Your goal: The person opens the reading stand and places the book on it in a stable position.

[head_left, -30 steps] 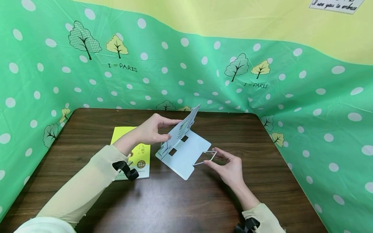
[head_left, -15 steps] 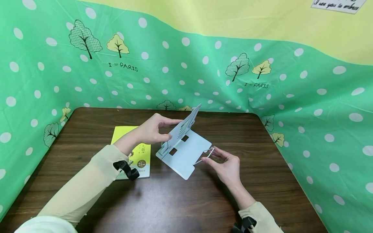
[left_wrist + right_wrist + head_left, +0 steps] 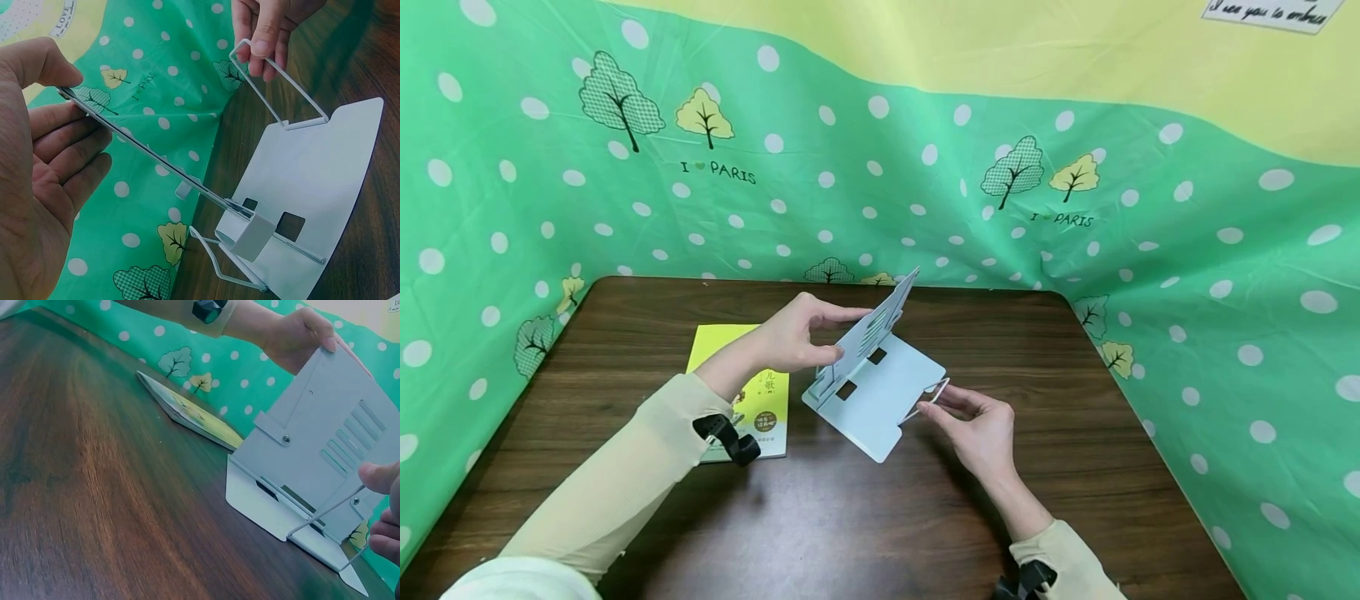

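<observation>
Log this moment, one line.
left hand: grips upper panel of folding stand | right hand: pinches wire loop | yellow book: on table, left of stand

Table (image 3: 850,533): dark brown wood-grain top, streaky grain, rounded far corners, glossy light patch toward near middle. Two things directly on it. One, thin Chinese nursery-rhyme book (image 3: 771,437), lying flat, cover up; yellow cover fading to white at near end, characters 儿歌 and round brown badge visible, part of cover hidden in head view. Two, pale metal folding book stand (image 3: 887,383) just right of book, narrow gap, set diagonally, base plate down; two rectangular cutouts in plate, slotted back panel raised. Whether plate sits fully flush: can't tell.
</observation>
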`<state>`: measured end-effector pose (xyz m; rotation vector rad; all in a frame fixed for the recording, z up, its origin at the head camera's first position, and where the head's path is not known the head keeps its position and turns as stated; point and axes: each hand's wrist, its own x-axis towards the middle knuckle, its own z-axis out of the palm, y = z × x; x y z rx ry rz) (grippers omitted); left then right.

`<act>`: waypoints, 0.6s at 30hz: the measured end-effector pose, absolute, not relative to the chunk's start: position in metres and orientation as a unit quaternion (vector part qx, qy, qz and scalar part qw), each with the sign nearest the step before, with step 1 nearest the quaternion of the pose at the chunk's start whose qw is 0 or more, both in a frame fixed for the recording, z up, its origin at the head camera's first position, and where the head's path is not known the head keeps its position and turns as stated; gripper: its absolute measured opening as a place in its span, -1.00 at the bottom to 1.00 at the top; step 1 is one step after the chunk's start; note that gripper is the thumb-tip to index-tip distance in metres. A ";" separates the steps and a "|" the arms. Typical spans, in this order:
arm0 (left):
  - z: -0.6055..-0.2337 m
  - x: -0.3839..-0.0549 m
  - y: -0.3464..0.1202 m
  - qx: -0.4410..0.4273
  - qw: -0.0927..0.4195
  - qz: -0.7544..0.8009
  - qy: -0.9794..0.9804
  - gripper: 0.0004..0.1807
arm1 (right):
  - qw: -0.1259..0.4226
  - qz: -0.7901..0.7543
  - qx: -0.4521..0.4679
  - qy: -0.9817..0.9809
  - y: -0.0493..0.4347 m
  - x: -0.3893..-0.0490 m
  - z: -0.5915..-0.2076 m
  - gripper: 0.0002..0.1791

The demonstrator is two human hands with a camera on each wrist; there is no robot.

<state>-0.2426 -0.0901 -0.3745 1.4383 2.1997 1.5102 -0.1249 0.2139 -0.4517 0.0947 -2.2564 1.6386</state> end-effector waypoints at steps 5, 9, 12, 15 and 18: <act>-0.375 -0.243 -0.090 0.476 0.056 0.498 0.723 -0.30 | 0.192 0.563 0.067 -0.801 0.213 -0.130 -0.462 -0.81; -0.375 -0.241 -0.089 0.472 0.059 0.501 0.723 -0.29 | 0.210 0.550 0.102 -0.802 0.209 -0.131 -0.465 -0.90; -0.374 -0.240 -0.087 0.472 0.059 0.500 0.724 -0.29 | 0.218 0.537 0.108 -0.808 0.205 -0.132 -0.464 -0.91; -0.373 -0.239 -0.087 0.476 0.057 0.499 0.722 -0.30 | 0.217 0.529 0.106 -0.814 0.199 -0.130 -0.456 -0.91; -0.373 -0.239 -0.086 0.477 0.057 0.498 0.722 -0.31 | 0.213 0.532 0.107 -0.812 0.192 -0.127 -0.443 -0.92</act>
